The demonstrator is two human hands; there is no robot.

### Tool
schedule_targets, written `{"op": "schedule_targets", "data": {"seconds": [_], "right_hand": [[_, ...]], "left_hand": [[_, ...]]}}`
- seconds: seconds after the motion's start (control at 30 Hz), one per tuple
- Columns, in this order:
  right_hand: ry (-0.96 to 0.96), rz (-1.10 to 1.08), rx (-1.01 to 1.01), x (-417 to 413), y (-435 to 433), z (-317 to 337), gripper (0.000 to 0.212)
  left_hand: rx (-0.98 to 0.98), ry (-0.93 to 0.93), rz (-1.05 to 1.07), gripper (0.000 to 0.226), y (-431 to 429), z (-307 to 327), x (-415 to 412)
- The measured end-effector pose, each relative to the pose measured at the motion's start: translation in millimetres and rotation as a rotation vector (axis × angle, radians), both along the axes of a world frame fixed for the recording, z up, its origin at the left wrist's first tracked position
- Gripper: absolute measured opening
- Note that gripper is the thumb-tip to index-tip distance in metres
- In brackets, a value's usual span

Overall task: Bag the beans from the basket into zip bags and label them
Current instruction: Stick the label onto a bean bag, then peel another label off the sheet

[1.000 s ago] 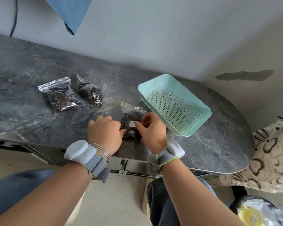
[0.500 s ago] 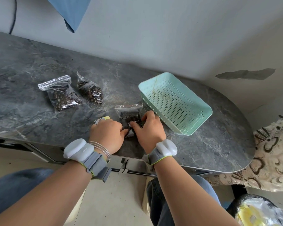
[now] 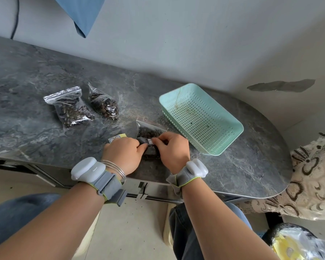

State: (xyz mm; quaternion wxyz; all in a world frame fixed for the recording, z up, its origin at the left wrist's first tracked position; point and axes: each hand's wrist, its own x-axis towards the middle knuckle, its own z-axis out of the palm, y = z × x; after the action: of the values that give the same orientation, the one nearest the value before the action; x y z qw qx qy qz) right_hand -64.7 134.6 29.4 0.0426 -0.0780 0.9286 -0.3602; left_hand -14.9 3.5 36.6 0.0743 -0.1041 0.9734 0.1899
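Labelling is judged to be the step in hand, and on the last bag. At the left of the counter [image 3: 26,132], the left bag [image 3: 68,97] and the second bag [image 3: 104,106] are laid side by side, near each other but apart, each filled with dark beans [image 3: 107,109]; no label can be made out on either. Nearer the edge, a label sheet [image 3: 117,137] is partly hidden behind the left hand [image 3: 123,153]. This hand's fingers [image 3: 137,145] are curled, and the third bag [image 3: 148,131] is pinched by them at its near left side and kept down on the counter. A small white label [image 3: 150,141] is pinched by the thumb and forefinger of the right hand [image 3: 174,149] and held against the bag's face; whether it is stuck yet cannot be told. At the right, the basket [image 3: 231,136] is seen nearly empty, with only specks left in it, just beside the third bag.

Next, the label would need to be pressed flat while the film is kept taut, since slack plastic over lumpy beans is likely to wrinkle it.

The third bag is clear, with its zip strip turned away from the person and its beans bunched under the hands.
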Motion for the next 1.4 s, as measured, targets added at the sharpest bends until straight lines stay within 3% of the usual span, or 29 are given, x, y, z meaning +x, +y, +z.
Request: {"op": "schedule_targets", "data": {"seconds": [0.13, 0.27, 0.4, 0.5, 0.6, 0.83, 1.1, 1.2, 1.27, 1.33, 1.4], "right_hand": [[-0.035, 0.035, -0.054, -1, 3, 1, 0.02], [-0.057, 0.029, -0.089, -3, 6, 4, 0.04], [-0.075, -0.026, -0.097, -5, 7, 2, 0.02], [-0.051, 0.011, 0.027, -4, 11, 3, 0.022], [-0.023, 0.049, 0.173, -2, 13, 5, 0.023], [0.015, 0.051, 0.319, 2, 18, 3, 0.019], [0.008, 0.008, 0.269, -4, 24, 8, 0.021], [0.146, 0.023, 0.218, 0, 21, 9, 0.025], [0.302, 0.076, 0.13, 6, 17, 11, 0.024], [0.409, 0.227, 0.087, 12, 10, 11, 0.02], [0.497, 0.407, 0.071, 18, 3, 6, 0.018]], "left_hand": [[0.038, 0.08, 0.048, 0.041, -4, -2, -4], [0.005, 0.175, 0.058, 0.035, -2, -8, -5], [-0.076, 0.194, 0.081, 0.04, 9, -9, -8], [-0.18, 0.166, 0.116, 0.052, 19, -9, -12], [-0.237, 0.139, 0.12, 0.045, 26, -12, -16], [-0.075, 0.316, 0.092, 0.024, 42, -13, -26], [0.226, 0.439, 0.119, 0.05, 30, 0, -27], [0.212, 0.534, 0.206, 0.052, 10, 13, -24], [0.128, 0.573, 0.216, 0.039, -11, 11, -22], [0.061, 0.504, 0.234, 0.021, -30, 5, -21], [0.019, 0.35, 0.272, 0.034, -41, 2, -19]]}}
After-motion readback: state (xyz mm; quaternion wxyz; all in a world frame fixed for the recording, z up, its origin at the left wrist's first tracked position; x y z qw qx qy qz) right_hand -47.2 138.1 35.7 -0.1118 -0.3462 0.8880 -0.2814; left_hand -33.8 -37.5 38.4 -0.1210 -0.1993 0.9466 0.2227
